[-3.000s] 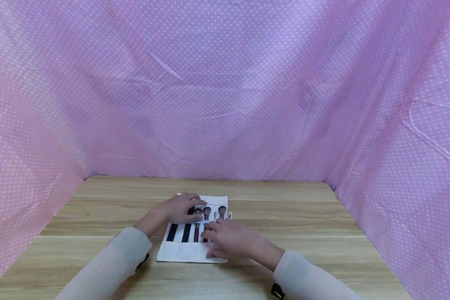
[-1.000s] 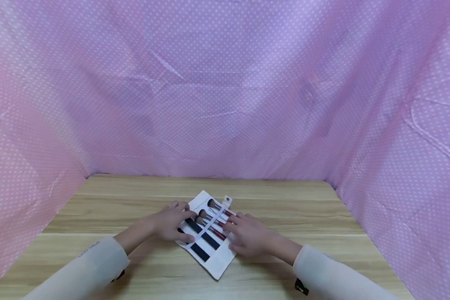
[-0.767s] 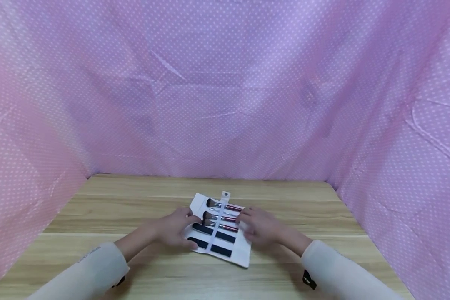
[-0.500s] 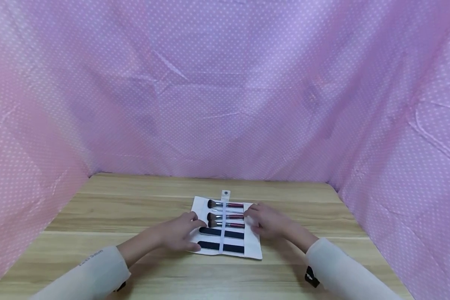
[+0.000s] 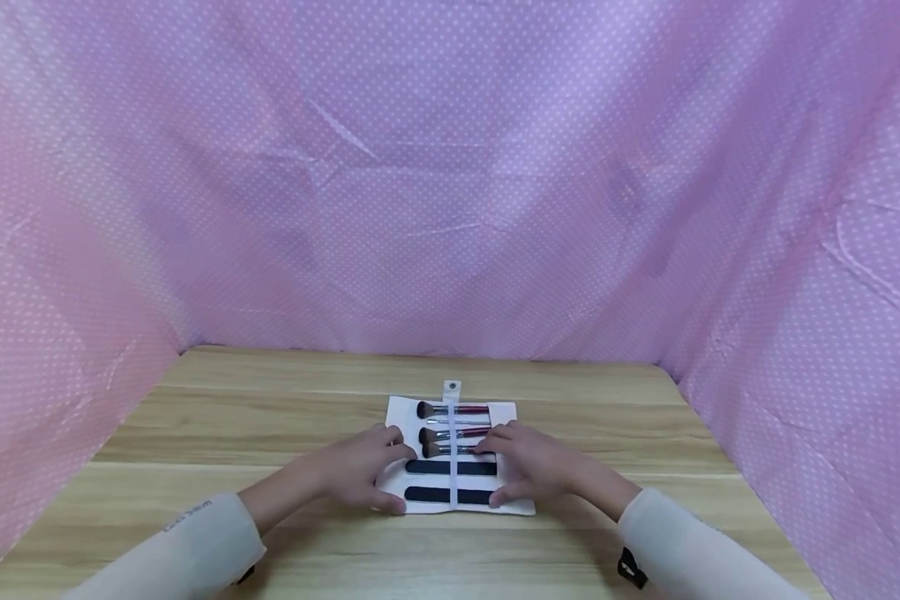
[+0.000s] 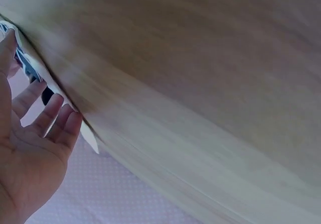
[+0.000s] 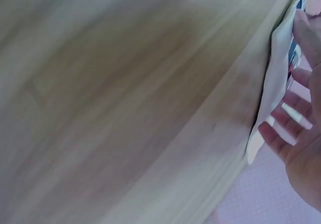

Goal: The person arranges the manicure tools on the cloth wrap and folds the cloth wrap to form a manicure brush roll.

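Note:
An unrolled white fabric brush roll (image 5: 400, 412) lies flat on the table, pockets to the right and a white band across its middle. It holds three makeup brushes, among them a top brush (image 5: 471, 409) with a red handle, a thin pale tool (image 5: 471, 422), and two flat black nail-file-like strips (image 5: 429, 495). My left hand (image 5: 360, 468) rests its fingertips on the roll's left end, thumb near the lower corner. My right hand (image 5: 536, 460) touches the pocket end, fingertips over the lower brush handles and thumb by the lowest strip. Both wrist views show loosely bent fingers against the fabric edge.
A snap strap (image 5: 452, 389) sticks out from the roll's far edge. The wooden table (image 5: 270, 417) spreads around it, and a pink polka-dot curtain (image 5: 450, 208) encloses the back and both sides.
The roll has turned from pockets toward me to pockets on the right, now lying nearly square. Both hands moved with it; in the last half second my right thumb came down near the lowest strip.

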A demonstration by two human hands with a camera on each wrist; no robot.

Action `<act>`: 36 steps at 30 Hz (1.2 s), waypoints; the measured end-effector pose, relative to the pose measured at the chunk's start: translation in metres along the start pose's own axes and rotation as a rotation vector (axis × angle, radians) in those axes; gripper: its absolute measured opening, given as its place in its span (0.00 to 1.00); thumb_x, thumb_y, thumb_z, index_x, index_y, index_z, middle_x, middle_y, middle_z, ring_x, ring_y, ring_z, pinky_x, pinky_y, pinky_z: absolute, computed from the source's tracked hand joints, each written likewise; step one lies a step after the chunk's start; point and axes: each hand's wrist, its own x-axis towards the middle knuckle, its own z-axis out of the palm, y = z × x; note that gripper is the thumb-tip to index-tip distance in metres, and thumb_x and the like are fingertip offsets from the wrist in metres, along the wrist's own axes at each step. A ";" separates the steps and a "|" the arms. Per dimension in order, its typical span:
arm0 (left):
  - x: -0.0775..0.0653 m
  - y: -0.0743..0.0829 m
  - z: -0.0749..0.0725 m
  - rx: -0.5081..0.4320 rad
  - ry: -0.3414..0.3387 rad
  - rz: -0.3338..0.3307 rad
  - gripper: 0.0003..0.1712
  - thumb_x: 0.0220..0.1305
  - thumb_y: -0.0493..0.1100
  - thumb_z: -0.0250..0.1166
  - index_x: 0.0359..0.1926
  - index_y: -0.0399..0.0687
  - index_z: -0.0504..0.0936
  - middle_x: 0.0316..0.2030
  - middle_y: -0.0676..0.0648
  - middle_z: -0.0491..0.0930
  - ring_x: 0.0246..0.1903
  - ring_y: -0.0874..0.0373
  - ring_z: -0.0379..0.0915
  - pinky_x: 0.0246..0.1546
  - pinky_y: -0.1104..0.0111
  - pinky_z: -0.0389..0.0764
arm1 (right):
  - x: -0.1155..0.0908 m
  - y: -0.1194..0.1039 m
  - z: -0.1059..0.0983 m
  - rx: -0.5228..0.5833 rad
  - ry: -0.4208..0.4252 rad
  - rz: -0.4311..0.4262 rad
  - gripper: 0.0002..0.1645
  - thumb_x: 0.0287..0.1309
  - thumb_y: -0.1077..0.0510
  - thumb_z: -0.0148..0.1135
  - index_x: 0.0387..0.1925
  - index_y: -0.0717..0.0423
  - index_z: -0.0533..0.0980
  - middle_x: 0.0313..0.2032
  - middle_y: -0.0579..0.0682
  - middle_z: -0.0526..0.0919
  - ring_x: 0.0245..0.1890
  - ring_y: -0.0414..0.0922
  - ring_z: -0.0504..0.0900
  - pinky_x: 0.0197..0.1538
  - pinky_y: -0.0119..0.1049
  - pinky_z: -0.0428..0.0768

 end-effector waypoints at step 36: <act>-0.004 0.016 0.002 0.117 -0.030 -0.011 0.40 0.62 0.64 0.70 0.68 0.48 0.75 0.60 0.46 0.75 0.60 0.53 0.71 0.62 0.57 0.74 | -0.039 -0.010 -0.002 -0.073 0.037 0.042 0.43 0.55 0.22 0.63 0.60 0.46 0.77 0.52 0.41 0.79 0.51 0.40 0.75 0.54 0.43 0.79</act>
